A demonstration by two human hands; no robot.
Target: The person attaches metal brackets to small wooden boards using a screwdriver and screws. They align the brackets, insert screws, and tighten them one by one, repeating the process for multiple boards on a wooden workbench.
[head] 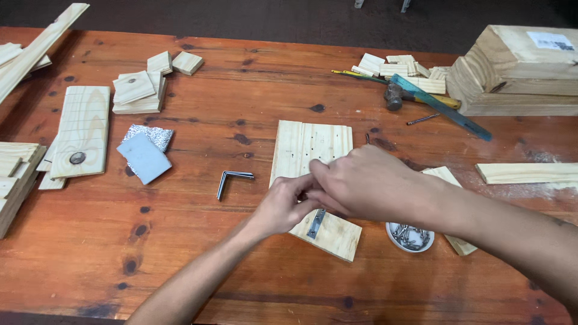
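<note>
Seen from above: a reddish, knotty wooden worktop (198, 265), strewn with pale pine offcuts. Far right corner, a stack of thick pine blocks (518, 69); at the left edge, a flat plank with a dark knot (81, 129) and more stacked pieces.

Centre frame, a pale pine board (313, 153), roughly rectangular, lying flat on the worktop, long axis running from the far edge toward the camera and tilted slightly so the near end swings right. Small holes dotted across its far half. Near its close end, a metal bracket (315, 224) resting on the board's face, one arm pointing toward the near edge, upper part hidden under the hands.

Left hand (282, 204) and right hand (367, 183) meeting over the board's middle, fingers pinched together at the same spot above the bracket; what is gripped between them too small and hidden to tell.

Beyond, a hammer (394, 96) and a blue-green saw blade (445, 108) lying among small blocks. Left of the board, a second L-shaped metal bracket (229, 179), loose on the worktop, and grey sanding pads (144, 155).

Just right of the board, partly under the right wrist, a small white bowl (394, 236) holding a heap of metal screws (410, 236).
</note>
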